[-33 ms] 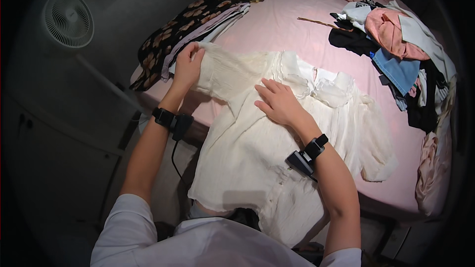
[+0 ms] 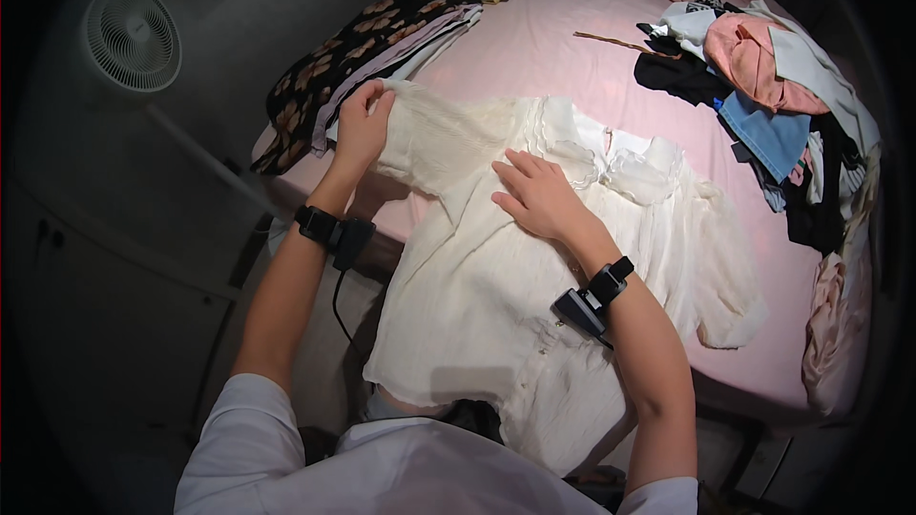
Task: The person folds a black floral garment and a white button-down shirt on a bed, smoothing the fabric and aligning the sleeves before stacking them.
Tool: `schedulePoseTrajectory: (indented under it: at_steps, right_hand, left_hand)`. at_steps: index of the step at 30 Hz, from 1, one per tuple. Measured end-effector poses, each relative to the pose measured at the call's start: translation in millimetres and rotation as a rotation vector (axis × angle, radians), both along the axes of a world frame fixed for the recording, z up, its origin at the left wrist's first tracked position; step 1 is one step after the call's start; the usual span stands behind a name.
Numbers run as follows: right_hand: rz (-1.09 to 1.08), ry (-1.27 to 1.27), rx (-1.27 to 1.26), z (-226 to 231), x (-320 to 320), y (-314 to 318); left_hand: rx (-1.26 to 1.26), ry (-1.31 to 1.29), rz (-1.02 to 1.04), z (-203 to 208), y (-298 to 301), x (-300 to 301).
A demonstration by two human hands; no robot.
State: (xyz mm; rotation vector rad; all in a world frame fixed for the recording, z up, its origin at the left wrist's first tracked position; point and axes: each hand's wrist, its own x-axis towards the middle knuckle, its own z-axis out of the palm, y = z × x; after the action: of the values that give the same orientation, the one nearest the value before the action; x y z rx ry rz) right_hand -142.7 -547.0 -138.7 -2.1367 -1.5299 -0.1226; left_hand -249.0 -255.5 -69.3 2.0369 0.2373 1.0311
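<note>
A cream blouse (image 2: 477,277) with a ruffled white collar lies face up, spread over the near side of the bed, its hem hanging off the edge toward me. My left hand (image 2: 363,129) pinches the end of its left-hand sleeve, which is drawn out sideways. Palm down, my right hand (image 2: 544,195) rests on the blouse's upper front beside the collar, fingers slightly apart. The other sleeve (image 2: 727,277) lies bent on the sheet at the right. Part of the lower front is hidden under my right forearm.
The bed has a pink sheet (image 2: 563,38). Folded clothes, with a black floral garment (image 2: 334,57) on top, line its left edge. A loose heap with a pink garment (image 2: 754,62) and blue denim (image 2: 766,133) lies right. A white fan (image 2: 132,36) stands left.
</note>
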Motion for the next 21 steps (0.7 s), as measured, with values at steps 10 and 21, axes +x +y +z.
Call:
schedulePoseTrajectory:
  at_steps: [10, 21]
  right_hand:
    - [0.104, 0.142, 0.142, 7.8, 4.4, 1.4]
    - [-0.288, 1.379, 0.618, 51.4, 19.2, -32.3]
  left_hand:
    - [-0.093, 0.497, 0.039, -15.9, 14.6, -6.4]
    - [-0.046, 0.267, -0.678, 91.7, -82.1, 41.3]
